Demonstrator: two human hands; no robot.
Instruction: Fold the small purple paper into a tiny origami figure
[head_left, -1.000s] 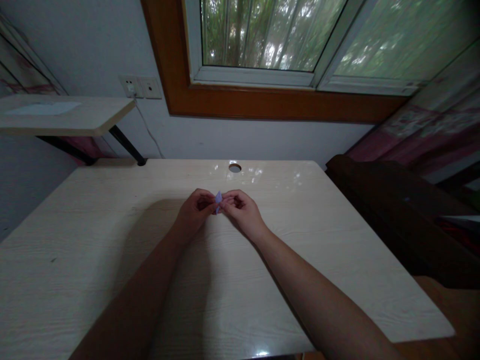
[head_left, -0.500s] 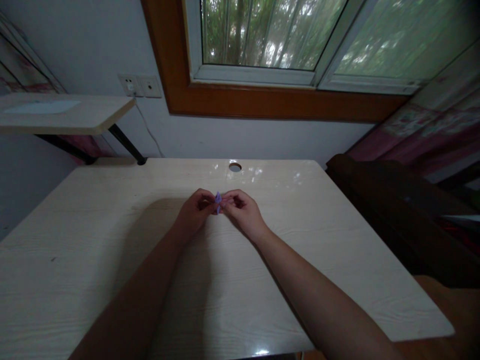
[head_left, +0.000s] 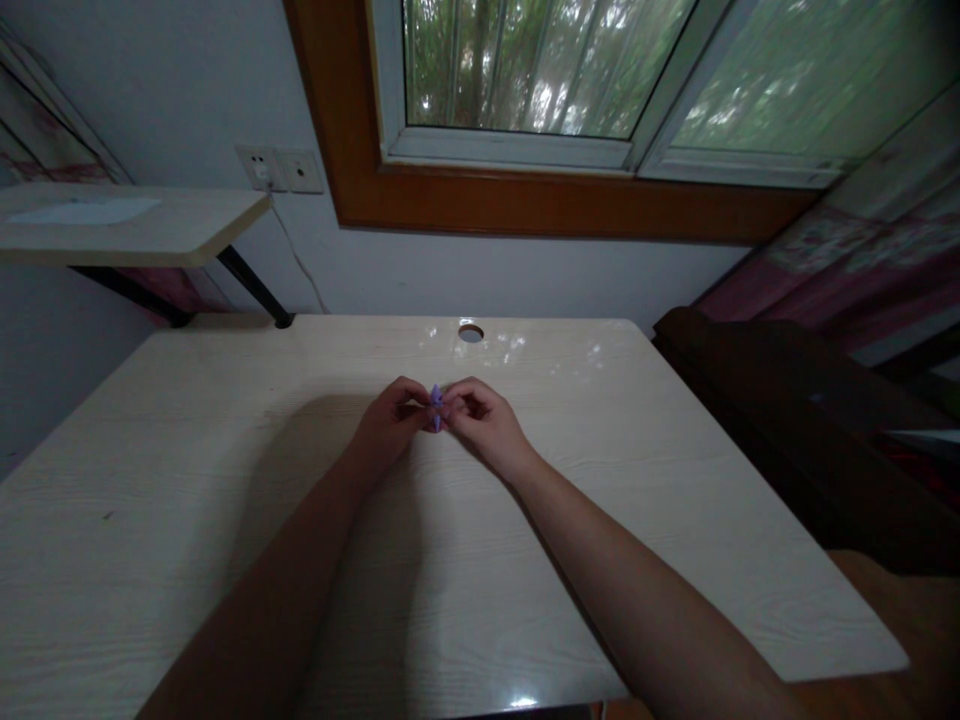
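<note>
A small folded piece of purple paper (head_left: 436, 403) is pinched between both hands over the middle of a pale wooden desk (head_left: 225, 560). My left hand (head_left: 390, 420) grips it from the left with curled fingers. From the right, my right hand (head_left: 480, 420) closes thumb and fingertips on the same piece. Most of the paper is hidden by the fingers. Both forearms reach in from the bottom edge.
A round cable hole (head_left: 470, 333) lies at the desk's far edge. A raised shelf (head_left: 127, 225) stands at the back left, wall sockets (head_left: 279, 170) with a cable beside it. A window (head_left: 555, 80) is ahead; dark furniture (head_left: 795, 420) flanks the right.
The hands stay almost still; the fingers shift slightly on the purple paper and close a little tighter over it.
</note>
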